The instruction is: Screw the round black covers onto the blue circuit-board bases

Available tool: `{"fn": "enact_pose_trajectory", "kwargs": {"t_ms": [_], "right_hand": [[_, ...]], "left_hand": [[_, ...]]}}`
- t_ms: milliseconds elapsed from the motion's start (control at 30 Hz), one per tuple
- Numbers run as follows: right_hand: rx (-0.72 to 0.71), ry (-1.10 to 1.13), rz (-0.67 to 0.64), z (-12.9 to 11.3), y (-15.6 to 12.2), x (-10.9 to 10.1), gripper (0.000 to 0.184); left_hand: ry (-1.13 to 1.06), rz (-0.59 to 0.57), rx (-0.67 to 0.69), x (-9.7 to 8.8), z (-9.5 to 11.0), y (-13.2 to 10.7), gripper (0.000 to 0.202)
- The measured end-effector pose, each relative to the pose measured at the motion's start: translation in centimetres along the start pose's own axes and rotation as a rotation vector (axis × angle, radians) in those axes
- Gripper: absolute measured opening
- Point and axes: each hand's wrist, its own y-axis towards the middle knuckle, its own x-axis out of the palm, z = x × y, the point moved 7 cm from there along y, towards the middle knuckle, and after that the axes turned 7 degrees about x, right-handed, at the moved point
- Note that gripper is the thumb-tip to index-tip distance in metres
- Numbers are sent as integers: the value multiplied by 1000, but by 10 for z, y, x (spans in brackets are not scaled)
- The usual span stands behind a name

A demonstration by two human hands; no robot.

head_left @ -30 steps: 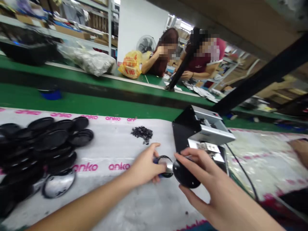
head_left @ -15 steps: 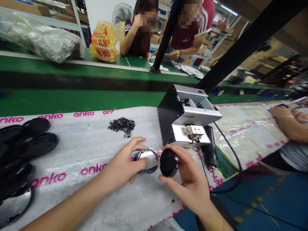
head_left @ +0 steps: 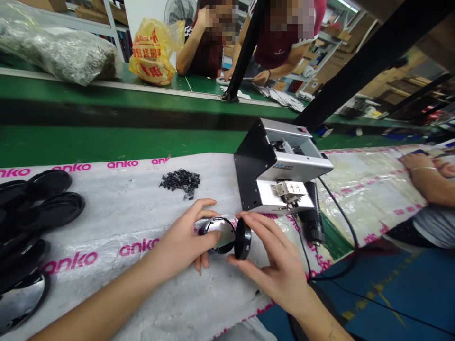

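Note:
My left hand (head_left: 185,239) grips a small round mirror (head_left: 219,233) with a black rim, its shiny face turned to the right. My right hand (head_left: 275,258) pinches a black round cover (head_left: 242,238) on edge, close against the mirror's right side. Both are held just above white plastic sheeting (head_left: 149,218) printed with pink "anko". Right behind them stands a black and silver machine (head_left: 280,170).
A small heap of black clips (head_left: 181,180) lies on the sheeting. Black round covers (head_left: 42,199) and a loose mirror (head_left: 21,303) pile at the left. An electric screwdriver (head_left: 313,215) with cable lies right of the machine. Two people sit across the green conveyor (head_left: 106,142); another person's arm (head_left: 426,182) rests at right.
The black cover has turned edge-on and moved left, closing up against the mirror. My view has shifted slightly; the hands stay in front of the machine.

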Motion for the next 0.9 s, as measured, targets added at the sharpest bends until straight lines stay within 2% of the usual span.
{"fn": "enact_pose_trajectory", "kwargs": {"t_ms": [67, 200, 300, 367, 567, 733, 900], "right_hand": [[-46, -58, -62, -7, 8, 2, 66], [-97, -54, -273, -15, 29, 10, 64], [-90, -42, -414, -14, 40, 16, 67], [-95, -57, -457, -12, 42, 17, 67], [-75, -149, -464, -12, 38, 20, 64], [-23, -127, -441, -17, 43, 20, 66], [68, -36, -451, -21, 47, 19, 64]], "left_hand": [[-51, -34, 16, 0, -1, 1, 52], [-184, -165, 13, -2, -1, 0, 51], [-297, -275, -48, -6, -2, -2, 52], [-377, -329, -82, -8, -2, -4, 58], [-470, -409, -31, -10, 1, -6, 46], [-461, -374, -68, -11, -1, -5, 51], [-469, -341, -45, -14, -5, -5, 45]]}}
